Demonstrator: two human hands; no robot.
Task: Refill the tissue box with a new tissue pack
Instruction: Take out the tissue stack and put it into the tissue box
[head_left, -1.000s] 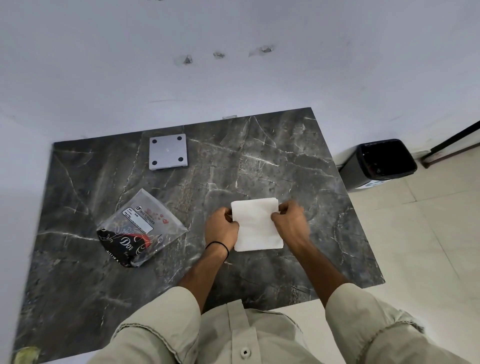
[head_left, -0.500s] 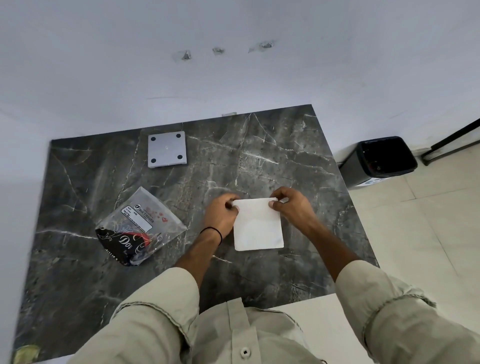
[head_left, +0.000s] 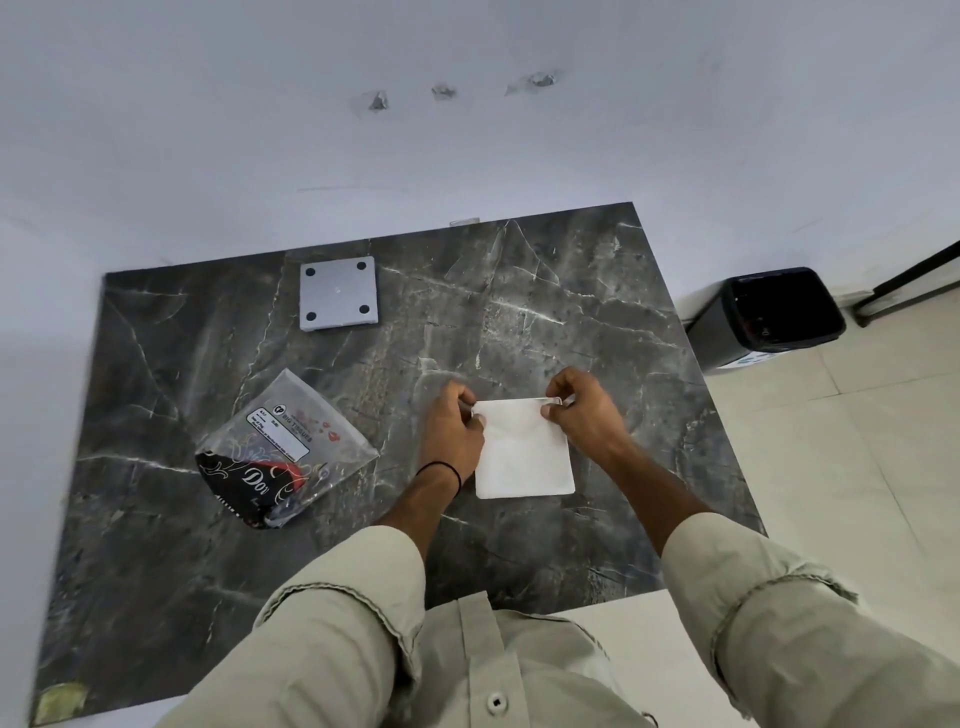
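Note:
A flat white stack of tissues (head_left: 524, 457) lies on the dark marble table (head_left: 571, 322), right of its middle. My left hand (head_left: 454, 431) pinches the stack's far left corner. My right hand (head_left: 584, 410) pinches its far right corner. Both hands hold the far edge, slightly lifted. An emptied clear plastic tissue wrapper (head_left: 283, 452) with black and red print lies to the left. A grey square plate (head_left: 337, 293) with four black dots, maybe the tissue box's base, lies near the far edge.
A black waste bin (head_left: 769, 317) stands on the tiled floor right of the table. A white wall runs behind the table. A small yellowish patch (head_left: 60, 701) marks the table's near left corner.
Both hands slid from the stack's sides up to its far corners and now pinch the far edge. The stack has stayed in place.

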